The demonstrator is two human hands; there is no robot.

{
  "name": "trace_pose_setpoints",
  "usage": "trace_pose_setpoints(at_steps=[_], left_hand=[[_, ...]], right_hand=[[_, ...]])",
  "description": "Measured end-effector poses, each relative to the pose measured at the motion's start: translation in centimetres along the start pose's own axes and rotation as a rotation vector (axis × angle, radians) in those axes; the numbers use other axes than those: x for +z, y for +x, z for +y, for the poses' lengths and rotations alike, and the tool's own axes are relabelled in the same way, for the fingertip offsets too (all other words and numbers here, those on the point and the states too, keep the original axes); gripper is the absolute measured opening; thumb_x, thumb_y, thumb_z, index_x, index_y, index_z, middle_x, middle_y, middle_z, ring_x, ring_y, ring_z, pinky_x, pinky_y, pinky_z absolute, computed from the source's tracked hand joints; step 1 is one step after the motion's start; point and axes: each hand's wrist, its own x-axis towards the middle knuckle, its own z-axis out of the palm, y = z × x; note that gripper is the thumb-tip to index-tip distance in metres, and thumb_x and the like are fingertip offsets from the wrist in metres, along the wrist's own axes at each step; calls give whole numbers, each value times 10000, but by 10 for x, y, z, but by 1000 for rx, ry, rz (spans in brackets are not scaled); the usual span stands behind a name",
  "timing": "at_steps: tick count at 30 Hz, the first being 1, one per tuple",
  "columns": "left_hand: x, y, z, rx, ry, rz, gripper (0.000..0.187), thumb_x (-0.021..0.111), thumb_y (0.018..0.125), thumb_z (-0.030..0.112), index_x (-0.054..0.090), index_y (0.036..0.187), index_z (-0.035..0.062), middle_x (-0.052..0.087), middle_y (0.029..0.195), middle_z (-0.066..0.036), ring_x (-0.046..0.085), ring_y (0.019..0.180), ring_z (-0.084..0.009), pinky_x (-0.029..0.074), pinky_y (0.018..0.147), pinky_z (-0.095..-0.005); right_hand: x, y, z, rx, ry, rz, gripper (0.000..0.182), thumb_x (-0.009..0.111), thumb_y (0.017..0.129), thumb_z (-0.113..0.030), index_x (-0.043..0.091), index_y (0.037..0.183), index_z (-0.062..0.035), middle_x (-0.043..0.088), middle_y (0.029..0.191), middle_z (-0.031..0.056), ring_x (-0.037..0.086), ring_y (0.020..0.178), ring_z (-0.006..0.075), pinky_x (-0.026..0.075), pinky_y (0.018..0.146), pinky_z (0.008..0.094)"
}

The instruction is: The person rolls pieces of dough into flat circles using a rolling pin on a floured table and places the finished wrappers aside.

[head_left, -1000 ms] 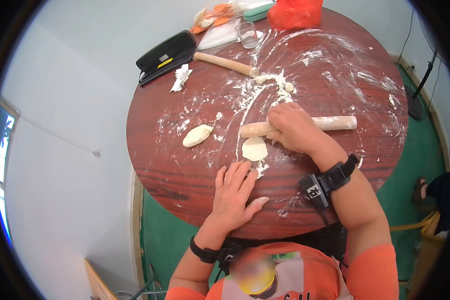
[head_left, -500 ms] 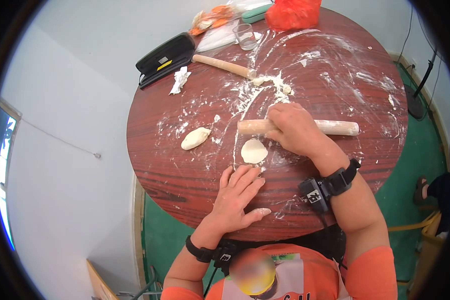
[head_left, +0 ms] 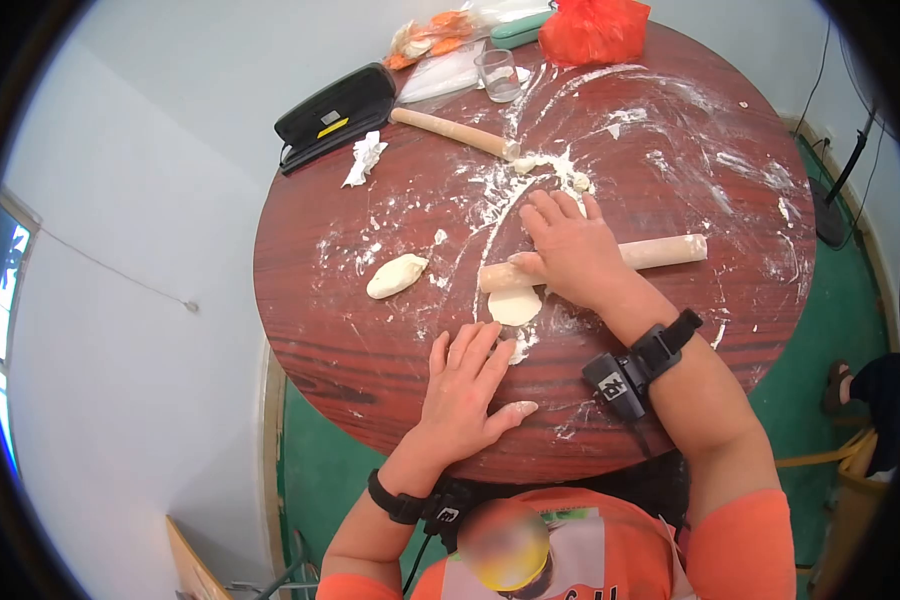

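Note:
My right hand lies palm down across a thick wooden rolling pin, its fingers stretched out past the far side. The pin's left end reaches over the upper edge of a flat round dough wrapper. Just below that wrapper my left hand rests flat on the table, fingers spread, fingertips close to the dough's lower edge and holding nothing. A longish lump of dough sits to the left.
Flour marks the round wooden table. Toward the back are a second rolling pin, a crumpled tissue, an open black case, a glass and a red plastic bag.
The rolling pin has come toward me and tilted, its left end now over the wrapper's edge. My right hand's fingers have unwrapped and straightened. My left hand has barely moved.

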Motion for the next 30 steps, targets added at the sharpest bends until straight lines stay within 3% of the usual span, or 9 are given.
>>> trace_pose_setpoints(at_steps=[4, 6, 18, 25, 30], left_hand=[[-9, 3, -7, -8, 56, -39, 689, 717, 714, 382, 482, 1240, 4, 430, 1318, -189, 377, 1243, -371, 237, 1041, -520], [-11, 9, -14, 3, 57, -54, 682, 706, 718, 381, 478, 1238, 2, 427, 1318, -189, 375, 1245, -369, 235, 1047, -505], [-2, 7, 5, 75, 76, -55, 660, 709, 711, 404, 514, 1199, 3, 476, 1246, -170, 432, 1182, -352, 232, 1040, -520], [-1, 7, 8, 97, 99, 62, 651, 689, 720, 436, 524, 1175, 0, 491, 1221, -181, 425, 1190, -355, 237, 1027, -535], [4, 10, 10, 53, 156, 3, 638, 703, 702, 425, 535, 1153, 5, 492, 1197, -165, 431, 1162, -351, 233, 1015, -557]], right_hand=[[-13, -10, 11, -99, 212, -158, 361, 633, 815, -333, 595, 1041, -54, 561, 1137, 101, 498, 1123, 270, 329, 1006, 501], [-17, -11, 10, -120, 222, -259, 315, 707, 735, -213, 590, 959, -25, 581, 1085, 88, 508, 1091, 275, 338, 1016, 458], [-18, -8, 17, -100, 219, 50, 220, 698, 736, -187, 616, 869, -32, 603, 924, 98, 589, 957, 264, 395, 955, 435], [-18, -8, 12, -89, 220, 25, 221, 699, 736, -184, 614, 870, -29, 602, 922, 104, 590, 951, 264, 398, 952, 435], [-19, -8, 13, -101, 236, 9, 220, 702, 731, -180, 614, 858, -23, 603, 911, 110, 590, 939, 268, 400, 942, 433]])
